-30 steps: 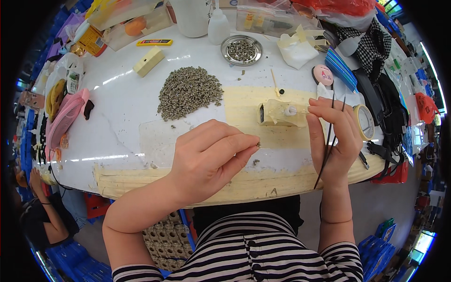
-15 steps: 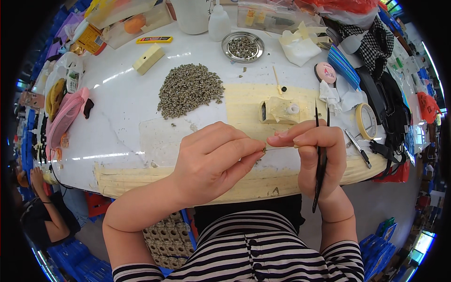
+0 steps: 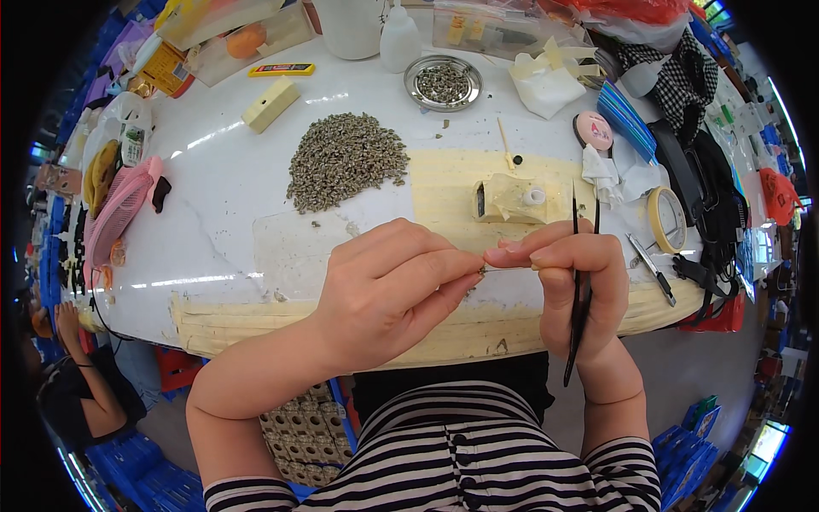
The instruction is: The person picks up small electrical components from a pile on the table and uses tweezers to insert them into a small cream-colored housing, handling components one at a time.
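Over the near edge of the table, my left hand (image 3: 384,294) is closed, thumb and fingertips pinching a tiny metal part (image 3: 483,270), mostly hidden by the fingers. My right hand (image 3: 593,273) is closed round black tweezers (image 3: 579,328), which point away from me with their tips apart and nothing between them. Its forefinger reaches left and touches the left fingertips at the part. Beyond the left hand lies a heap of small grey metal parts (image 3: 345,162). A round metal dish (image 3: 412,96) farther back holds more small parts.
A tape-wrapped block with a white nozzle (image 3: 533,198) stands beyond my hands. A tape roll (image 3: 655,224) and a craft knife (image 3: 651,269) lie at right, a cream block (image 3: 270,104) at back left. A white squeeze bottle (image 3: 398,41) stands behind. Another person's arm (image 3: 85,367) shows at far left.
Hardly anything differs. Both hands keep the same pinch and grip, and the table view has shifted very slightly.
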`<action>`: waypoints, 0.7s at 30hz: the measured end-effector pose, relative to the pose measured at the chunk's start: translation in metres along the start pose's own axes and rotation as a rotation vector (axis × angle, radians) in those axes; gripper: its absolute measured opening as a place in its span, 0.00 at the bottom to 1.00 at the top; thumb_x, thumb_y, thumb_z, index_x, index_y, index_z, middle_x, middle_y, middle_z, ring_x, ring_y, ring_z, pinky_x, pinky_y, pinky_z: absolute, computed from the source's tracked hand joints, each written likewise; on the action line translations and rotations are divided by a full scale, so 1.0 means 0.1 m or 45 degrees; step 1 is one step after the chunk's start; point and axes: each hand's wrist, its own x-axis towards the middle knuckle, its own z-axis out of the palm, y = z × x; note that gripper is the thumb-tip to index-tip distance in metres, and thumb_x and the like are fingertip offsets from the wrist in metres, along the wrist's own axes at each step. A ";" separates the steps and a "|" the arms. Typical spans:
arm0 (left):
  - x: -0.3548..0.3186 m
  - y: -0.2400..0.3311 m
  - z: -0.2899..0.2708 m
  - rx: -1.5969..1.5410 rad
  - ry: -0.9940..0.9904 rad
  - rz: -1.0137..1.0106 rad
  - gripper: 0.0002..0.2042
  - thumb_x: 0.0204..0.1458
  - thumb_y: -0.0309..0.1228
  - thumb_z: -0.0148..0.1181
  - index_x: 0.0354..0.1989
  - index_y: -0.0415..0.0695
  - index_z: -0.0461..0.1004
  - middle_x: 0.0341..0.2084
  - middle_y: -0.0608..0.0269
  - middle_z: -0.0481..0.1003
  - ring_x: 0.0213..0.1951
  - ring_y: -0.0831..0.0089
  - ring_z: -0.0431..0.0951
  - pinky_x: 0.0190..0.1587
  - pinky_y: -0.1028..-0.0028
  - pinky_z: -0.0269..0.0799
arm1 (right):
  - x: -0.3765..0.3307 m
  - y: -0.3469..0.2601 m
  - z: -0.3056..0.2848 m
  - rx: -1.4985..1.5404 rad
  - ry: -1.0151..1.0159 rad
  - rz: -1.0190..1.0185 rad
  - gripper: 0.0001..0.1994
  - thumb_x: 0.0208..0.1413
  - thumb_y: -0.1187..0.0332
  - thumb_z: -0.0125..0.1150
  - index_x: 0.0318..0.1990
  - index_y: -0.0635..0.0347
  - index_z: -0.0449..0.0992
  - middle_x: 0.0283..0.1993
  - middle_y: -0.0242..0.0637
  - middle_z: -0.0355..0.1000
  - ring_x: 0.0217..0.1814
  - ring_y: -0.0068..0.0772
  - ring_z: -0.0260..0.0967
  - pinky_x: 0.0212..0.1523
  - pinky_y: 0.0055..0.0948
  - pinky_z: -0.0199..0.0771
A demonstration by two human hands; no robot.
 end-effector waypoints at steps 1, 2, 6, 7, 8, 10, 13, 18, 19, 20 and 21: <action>0.00 0.00 0.00 0.001 0.001 0.000 0.12 0.40 0.16 0.71 0.35 0.39 0.82 0.27 0.61 0.79 0.28 0.69 0.78 0.28 0.74 0.72 | 0.00 0.00 0.00 0.003 0.005 -0.001 0.04 0.65 0.78 0.56 0.44 0.66 0.68 0.38 0.48 0.78 0.41 0.35 0.79 0.43 0.29 0.80; 0.00 0.00 0.00 0.002 0.003 0.001 0.12 0.40 0.16 0.72 0.35 0.39 0.82 0.27 0.61 0.79 0.28 0.69 0.78 0.28 0.74 0.72 | 0.01 0.00 0.01 0.006 0.010 -0.002 0.04 0.65 0.78 0.56 0.44 0.66 0.68 0.38 0.48 0.79 0.41 0.35 0.79 0.43 0.29 0.80; -0.01 0.00 0.00 0.004 0.006 0.006 0.12 0.40 0.16 0.72 0.35 0.39 0.82 0.27 0.61 0.78 0.28 0.69 0.78 0.28 0.74 0.72 | 0.01 -0.01 0.01 -0.027 0.013 -0.009 0.04 0.64 0.78 0.56 0.44 0.66 0.68 0.38 0.47 0.79 0.40 0.35 0.80 0.43 0.29 0.80; -0.01 0.00 0.00 0.004 0.005 0.006 0.12 0.40 0.16 0.72 0.36 0.39 0.82 0.27 0.61 0.78 0.28 0.69 0.78 0.28 0.74 0.72 | 0.01 -0.02 0.01 -0.034 0.015 -0.009 0.04 0.64 0.78 0.57 0.43 0.66 0.68 0.38 0.47 0.79 0.40 0.35 0.80 0.42 0.29 0.80; -0.01 -0.01 0.00 0.004 0.005 0.007 0.12 0.40 0.16 0.72 0.36 0.39 0.82 0.27 0.61 0.78 0.28 0.69 0.78 0.27 0.74 0.72 | 0.01 -0.02 0.01 -0.042 0.018 -0.008 0.05 0.64 0.78 0.57 0.43 0.66 0.68 0.38 0.46 0.79 0.40 0.35 0.80 0.42 0.29 0.80; -0.01 -0.01 0.00 0.005 0.007 0.007 0.12 0.40 0.16 0.72 0.36 0.39 0.82 0.27 0.61 0.78 0.28 0.69 0.78 0.27 0.74 0.71 | 0.01 -0.02 0.01 -0.056 0.021 -0.013 0.05 0.63 0.78 0.58 0.43 0.65 0.69 0.38 0.46 0.79 0.40 0.34 0.80 0.41 0.28 0.80; 0.00 0.00 0.01 0.014 0.008 0.014 0.12 0.40 0.16 0.72 0.36 0.39 0.82 0.27 0.61 0.78 0.27 0.69 0.78 0.27 0.74 0.71 | 0.01 -0.01 0.01 -0.070 0.026 -0.026 0.05 0.63 0.78 0.58 0.43 0.65 0.69 0.37 0.46 0.80 0.39 0.34 0.79 0.40 0.27 0.80; -0.01 -0.01 0.01 0.012 0.014 0.016 0.12 0.40 0.16 0.72 0.36 0.39 0.82 0.27 0.61 0.78 0.27 0.69 0.78 0.27 0.74 0.71 | 0.01 -0.01 0.00 -0.120 0.016 -0.064 0.06 0.61 0.79 0.60 0.42 0.65 0.69 0.38 0.46 0.80 0.39 0.35 0.79 0.40 0.27 0.80; -0.01 -0.02 0.01 0.009 0.015 0.016 0.12 0.40 0.16 0.72 0.36 0.39 0.82 0.27 0.61 0.78 0.27 0.69 0.78 0.27 0.74 0.71 | 0.00 -0.01 0.01 -0.127 0.026 -0.074 0.07 0.60 0.79 0.61 0.42 0.65 0.69 0.38 0.46 0.80 0.39 0.35 0.79 0.39 0.27 0.80; -0.01 -0.02 0.01 0.006 0.015 0.017 0.12 0.40 0.16 0.72 0.36 0.39 0.82 0.27 0.61 0.78 0.27 0.69 0.78 0.27 0.74 0.71 | -0.01 0.00 0.02 -0.136 0.036 -0.084 0.07 0.60 0.79 0.61 0.42 0.65 0.70 0.38 0.46 0.80 0.39 0.36 0.79 0.39 0.27 0.80; -0.01 -0.02 0.01 0.005 0.014 0.019 0.13 0.40 0.16 0.72 0.36 0.39 0.82 0.27 0.61 0.78 0.27 0.69 0.78 0.27 0.74 0.71 | -0.01 0.00 0.02 -0.145 0.046 -0.094 0.07 0.60 0.79 0.62 0.42 0.65 0.70 0.38 0.45 0.80 0.39 0.36 0.79 0.39 0.27 0.80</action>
